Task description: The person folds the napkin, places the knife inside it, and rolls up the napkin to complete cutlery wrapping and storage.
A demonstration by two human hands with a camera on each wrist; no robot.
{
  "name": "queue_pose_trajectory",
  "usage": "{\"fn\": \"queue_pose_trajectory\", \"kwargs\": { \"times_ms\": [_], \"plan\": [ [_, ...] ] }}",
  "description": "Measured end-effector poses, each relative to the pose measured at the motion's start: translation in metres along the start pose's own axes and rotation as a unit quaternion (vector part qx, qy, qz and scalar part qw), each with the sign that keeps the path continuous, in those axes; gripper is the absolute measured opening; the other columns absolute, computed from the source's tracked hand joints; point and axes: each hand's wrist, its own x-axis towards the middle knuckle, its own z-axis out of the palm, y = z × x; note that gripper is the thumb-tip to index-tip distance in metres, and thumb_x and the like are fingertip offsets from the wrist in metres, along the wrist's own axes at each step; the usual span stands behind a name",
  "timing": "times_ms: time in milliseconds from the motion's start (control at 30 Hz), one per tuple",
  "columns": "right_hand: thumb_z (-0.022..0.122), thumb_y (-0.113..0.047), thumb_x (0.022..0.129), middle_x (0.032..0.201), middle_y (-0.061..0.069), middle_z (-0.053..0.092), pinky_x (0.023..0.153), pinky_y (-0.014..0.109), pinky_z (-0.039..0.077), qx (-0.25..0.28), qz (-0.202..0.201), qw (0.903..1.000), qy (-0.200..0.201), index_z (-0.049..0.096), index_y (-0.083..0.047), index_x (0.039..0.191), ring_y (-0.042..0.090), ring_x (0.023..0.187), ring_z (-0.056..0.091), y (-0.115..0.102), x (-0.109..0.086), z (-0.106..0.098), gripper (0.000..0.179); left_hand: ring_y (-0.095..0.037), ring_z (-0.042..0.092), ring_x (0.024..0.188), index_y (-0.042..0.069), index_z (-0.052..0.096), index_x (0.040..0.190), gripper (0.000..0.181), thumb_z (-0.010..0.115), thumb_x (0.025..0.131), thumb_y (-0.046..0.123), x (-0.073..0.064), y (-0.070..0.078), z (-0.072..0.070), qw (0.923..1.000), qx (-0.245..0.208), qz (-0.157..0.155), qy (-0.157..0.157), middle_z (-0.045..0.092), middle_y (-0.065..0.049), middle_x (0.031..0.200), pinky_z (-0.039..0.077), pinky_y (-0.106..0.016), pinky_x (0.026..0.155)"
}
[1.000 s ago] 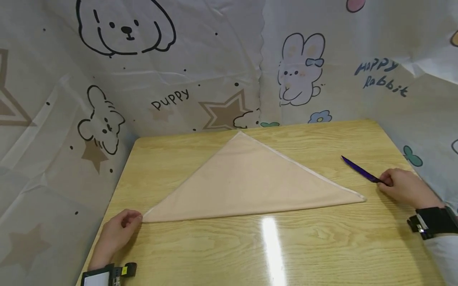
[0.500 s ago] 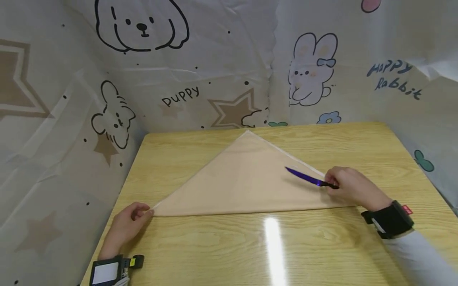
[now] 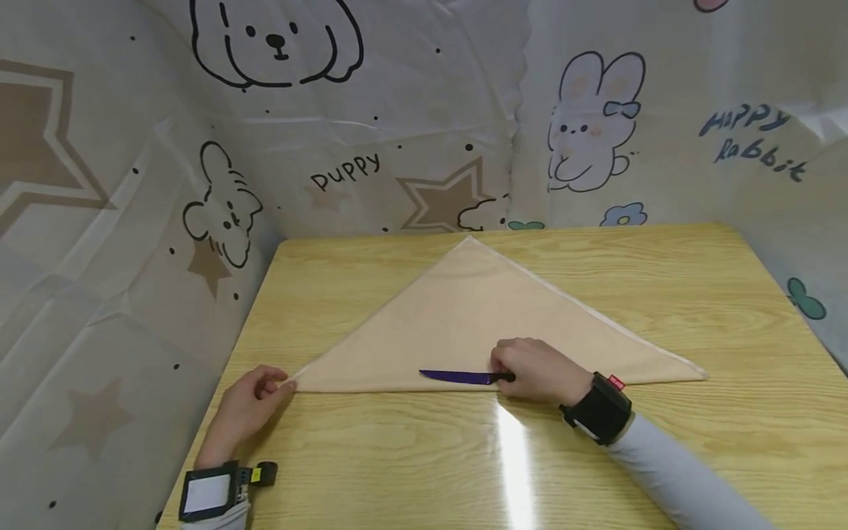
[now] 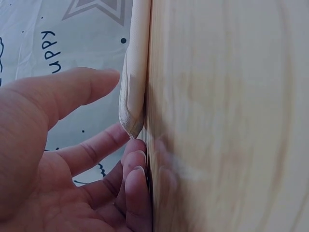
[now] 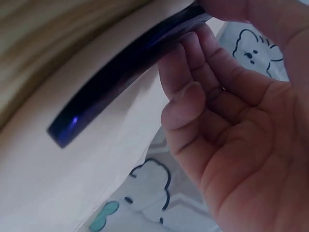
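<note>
A peach triangular cloth (image 3: pixel 437 324) with pale piping on its two slanted edges lies flat, its long edge toward me. My left hand (image 3: pixel 241 405) rests at the cloth's left corner; the left wrist view shows fingertips (image 4: pixel 135 162) right at that tip and the thumb held apart. Over the middle of the long edge, my right hand (image 3: pixel 539 368) pinches a knife (image 3: pixel 457 377) by its black end. Its purple blade points left, roughly along that edge. Close up in the right wrist view, the knife (image 5: pixel 120 72) looks dark with a bluish glint.
The cloth lies on a wooden-patterned table (image 3: pixel 397 449) with a bright light streak in front. A printed sheet (image 3: pixel 424 96) with cartoon animals stands along the back and both sides. Each wrist wears a black strapped device (image 3: pixel 599 416).
My right hand has carried the knife from the table right of the cloth leftward over it, to the long edge. My left hand stays at the left corner. The head view has shifted slightly.
</note>
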Motion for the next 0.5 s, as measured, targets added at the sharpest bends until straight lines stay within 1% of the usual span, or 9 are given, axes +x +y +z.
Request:
{"fn": "queue_pose_trajectory", "kwargs": {
  "times_ms": [167,333,500],
  "plan": [
    [0.072,-0.015,0.080,0.076,-0.008,0.054,0.060,0.025,0.042,-0.017,-0.010,0.9998,0.005,0.066,-0.019,0.080,0.007,0.066,0.045,-0.010,0.011,0.007,0.007,-0.021,0.049,0.080,0.005,0.060,0.117,0.048,0.061,0.092,0.046,0.000,0.000,0.002,1.0000,0.002,0.002,0.004,0.056,-0.010,0.093,0.038,-0.031,0.064],
    [0.070,-0.015,0.079,0.078,-0.008,0.053,0.061,0.026,0.043,-0.026,-0.015,0.9995,0.011,0.066,-0.018,0.082,0.007,0.068,0.045,-0.015,0.016,0.011,0.005,-0.021,0.049,0.077,0.005,0.060,0.116,0.043,0.062,0.092,0.041,0.001,0.002,0.002,1.0000,0.002,0.003,0.005,0.055,-0.010,0.090,0.038,-0.030,0.062],
    [0.070,-0.017,0.081,0.081,-0.008,0.055,0.062,0.027,0.047,-0.032,-0.026,0.9990,0.020,0.068,-0.020,0.087,0.006,0.071,0.047,-0.017,0.019,0.016,0.006,-0.021,0.049,0.076,0.005,0.060,0.116,0.042,0.063,0.092,0.039,0.001,0.003,0.003,1.0000,0.002,-0.003,0.005,0.055,-0.009,0.089,0.038,-0.030,0.060]
  ]
}}
